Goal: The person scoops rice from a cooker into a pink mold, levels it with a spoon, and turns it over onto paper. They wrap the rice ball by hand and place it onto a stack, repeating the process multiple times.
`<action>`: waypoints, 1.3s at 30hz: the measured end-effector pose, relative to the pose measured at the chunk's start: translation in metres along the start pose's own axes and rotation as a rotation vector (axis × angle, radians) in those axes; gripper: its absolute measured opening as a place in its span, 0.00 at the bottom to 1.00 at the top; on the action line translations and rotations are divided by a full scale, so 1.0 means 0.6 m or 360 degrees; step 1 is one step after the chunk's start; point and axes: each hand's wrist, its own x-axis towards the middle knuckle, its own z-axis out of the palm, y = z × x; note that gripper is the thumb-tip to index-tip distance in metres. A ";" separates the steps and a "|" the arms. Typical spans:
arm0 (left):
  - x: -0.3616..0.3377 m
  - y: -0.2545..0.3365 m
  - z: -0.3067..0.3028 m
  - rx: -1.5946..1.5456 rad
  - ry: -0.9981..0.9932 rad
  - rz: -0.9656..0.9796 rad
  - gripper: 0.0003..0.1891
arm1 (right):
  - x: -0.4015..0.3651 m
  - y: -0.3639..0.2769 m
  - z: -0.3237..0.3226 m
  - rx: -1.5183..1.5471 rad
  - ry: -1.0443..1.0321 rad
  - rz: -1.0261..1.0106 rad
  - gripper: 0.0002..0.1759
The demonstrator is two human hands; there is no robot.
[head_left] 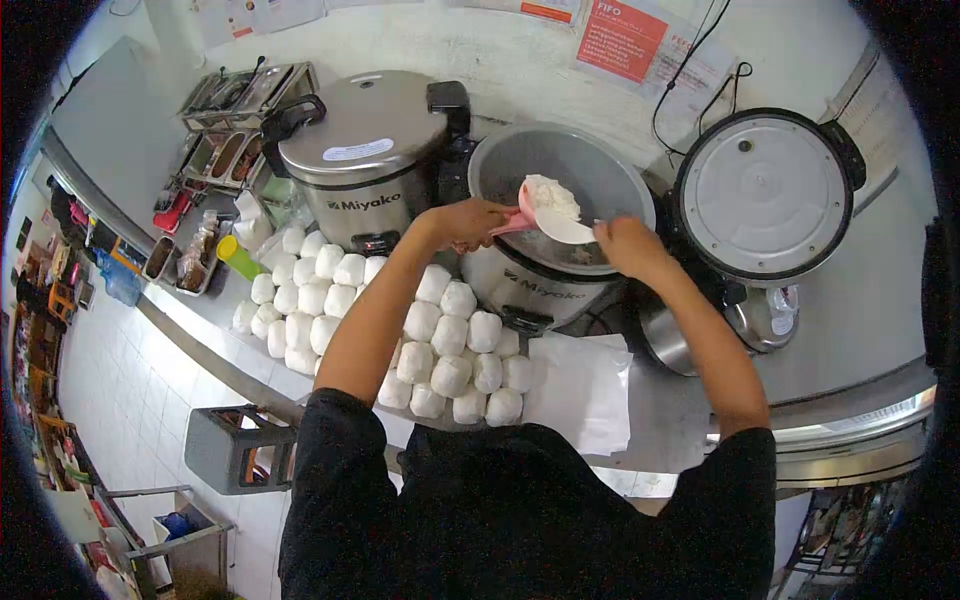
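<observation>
My left hand [474, 223] is wrapped round the handle of a pink scoop [512, 223], tilted above the open rice cooker [545, 285]. White rice [553, 195] is heaped in the scoop. In my right hand [633, 247] is a white rice paddle [563, 229], its blade against the rice at the scoop's edge. Below both hands, the cooker's grey inside shows some rice, partly hidden by the paddle. White paper sheets [580, 390] lie on the counter in front of the cooker.
Several white wrapped bundles [435, 325] are piled left of the paper. A lidded rice cooker [355, 200] stands behind them. The open cooker's lid [765, 195] is raised at right, near a metal pot [672, 335]. Food trays [225, 155] and a yellow-green bottle [238, 258] stand at left.
</observation>
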 end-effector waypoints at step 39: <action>-0.030 0.022 0.018 0.0167 0.0417 0.0120 0.22 | 0.015 -0.089 0.007 0.0101 0.0358 -0.0133 0.29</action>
